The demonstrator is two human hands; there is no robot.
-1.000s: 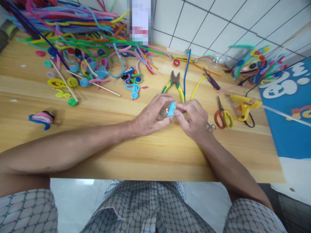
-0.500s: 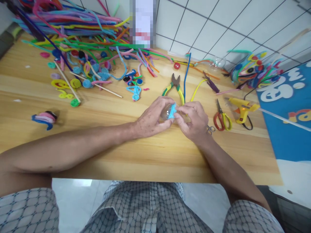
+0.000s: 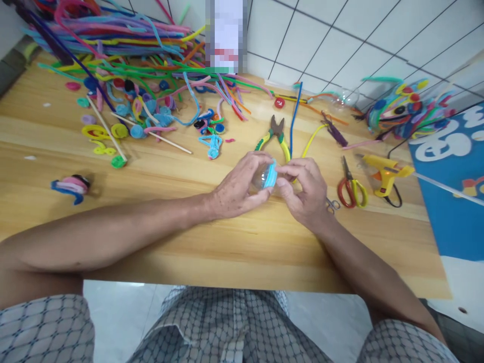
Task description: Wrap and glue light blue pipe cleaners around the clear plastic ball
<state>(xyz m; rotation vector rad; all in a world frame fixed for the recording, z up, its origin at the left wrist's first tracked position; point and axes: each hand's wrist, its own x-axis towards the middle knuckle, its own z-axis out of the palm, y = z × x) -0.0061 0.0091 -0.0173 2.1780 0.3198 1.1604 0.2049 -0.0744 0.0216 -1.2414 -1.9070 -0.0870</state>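
Observation:
A clear plastic ball (image 3: 260,177) with a light-blue fuzzy band (image 3: 271,174) around it sits between my two hands above the table. My left hand (image 3: 242,181) is closed around the ball's left side, thumb below and fingers above. At the band's right edge, the thumb and fingers of my right hand (image 3: 304,189) are curled in on the ball; the exact contact of the fingertips is hard to make out. Just beyond my hands lie pliers (image 3: 278,132) with green-yellow handles, jaws pointing away. A blue pipe cleaner (image 3: 296,121) and a yellow one (image 3: 313,138) lie beside them.
Scissors (image 3: 351,189) and a yellow glue gun (image 3: 385,174) lie to the right. Pipe cleaners (image 3: 124,38) are heaped at the back left, with coiled pieces and sticks (image 3: 108,128) before them. A colourful pipe-cleaner figure (image 3: 401,108) stands back right, near a clear ball (image 3: 344,100).
The view has shifted slightly, moving the table things a little to the right in the picture. My right fingertips have drawn slightly away from the band; the ball stays in my left hand.

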